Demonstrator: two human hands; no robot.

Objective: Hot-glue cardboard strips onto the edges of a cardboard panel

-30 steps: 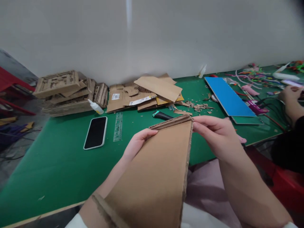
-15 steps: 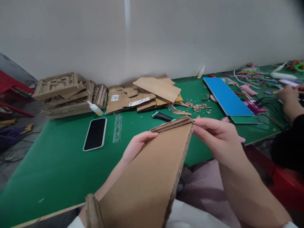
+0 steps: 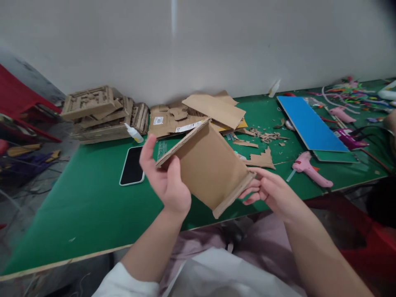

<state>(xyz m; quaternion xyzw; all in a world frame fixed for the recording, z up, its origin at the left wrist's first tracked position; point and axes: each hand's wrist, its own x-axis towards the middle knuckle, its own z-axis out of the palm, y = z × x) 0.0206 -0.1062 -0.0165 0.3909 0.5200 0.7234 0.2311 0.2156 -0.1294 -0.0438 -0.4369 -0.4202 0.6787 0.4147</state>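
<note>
A cardboard panel (image 3: pixel 210 165) with raised strips along two opposite edges is held tilted in the air over the table's front edge. My left hand (image 3: pixel 168 181) grips its left strip, thumb on the inner side and fingers outside. At the lower right corner, my right hand (image 3: pixel 269 187) pinches the end of the other strip, its lower fingers partly behind the panel. Behind the panel, a torn cardboard scrap (image 3: pixel 261 159) lies on the green table. A pink glue gun (image 3: pixel 311 169) rests to the right of my right hand.
A phone (image 3: pixel 131 167) and a small glue bottle (image 3: pixel 133 133) lie at left, before stacked cardboard pieces (image 3: pixel 93 107). Loose cardboard sheets (image 3: pixel 213 109) lie at the back. A blue board (image 3: pixel 311 123) is at right, with another person's hand (image 3: pixel 390 121) at the edge.
The panel has been turned and lifted away from my body, so both edge strips now show. My left hand has come up to its left side; my right hand has moved lower. The view has shifted slightly.
</note>
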